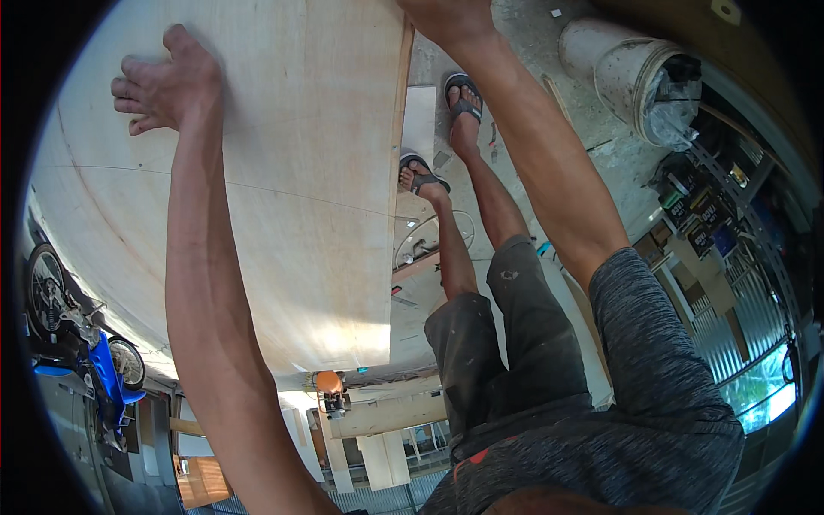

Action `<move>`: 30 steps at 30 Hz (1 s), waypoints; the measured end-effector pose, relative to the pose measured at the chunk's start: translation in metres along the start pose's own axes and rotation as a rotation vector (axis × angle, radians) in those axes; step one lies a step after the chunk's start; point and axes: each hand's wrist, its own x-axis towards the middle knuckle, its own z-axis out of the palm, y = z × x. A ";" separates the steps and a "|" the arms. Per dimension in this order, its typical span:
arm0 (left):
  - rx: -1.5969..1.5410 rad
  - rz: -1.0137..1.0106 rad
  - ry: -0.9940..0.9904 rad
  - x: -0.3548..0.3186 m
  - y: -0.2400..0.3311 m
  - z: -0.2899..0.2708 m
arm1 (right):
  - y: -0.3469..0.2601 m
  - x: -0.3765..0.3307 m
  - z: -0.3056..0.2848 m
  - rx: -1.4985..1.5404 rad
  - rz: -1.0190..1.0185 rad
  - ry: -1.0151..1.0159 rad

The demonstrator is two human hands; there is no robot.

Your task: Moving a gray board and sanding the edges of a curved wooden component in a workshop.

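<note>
A large pale plywood sheet [283, 249] fills the left half of the head view, with a thin dark line running across its face. My left hand [172, 81] rests on the sheet near its upper left part. Its thumb stands away from the other fingers, which are slightly bent, and nothing shows in them. At the top edge of the view, my right hand [451, 17] is beside the sheet's right edge. The fingers of that hand are cut off by the frame, so its grip does not show.
My sandalled feet [463, 99] stand on the concrete floor right of the sheet. A dirty white bucket [601, 64] lies tipped at upper right, plastic at its mouth. A blue motorcycle [107, 378] is at far left. An orange-topped machine [329, 382] stands beyond the sheet's lower edge.
</note>
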 end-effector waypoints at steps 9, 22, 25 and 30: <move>0.043 -0.078 -0.058 -0.004 0.007 -0.001 | 0.004 -0.015 -0.009 -0.024 -0.055 -0.133; 0.044 -0.091 -0.067 -0.006 0.011 -0.003 | -0.013 -0.085 -0.029 -0.074 -0.062 -0.215; 0.058 -0.040 -0.008 -0.007 -0.003 -0.007 | -0.046 -0.124 -0.041 0.009 -0.014 -0.277; 0.126 -0.048 -0.038 -0.011 0.005 -0.001 | 0.025 -0.029 -0.006 0.022 -0.058 -0.253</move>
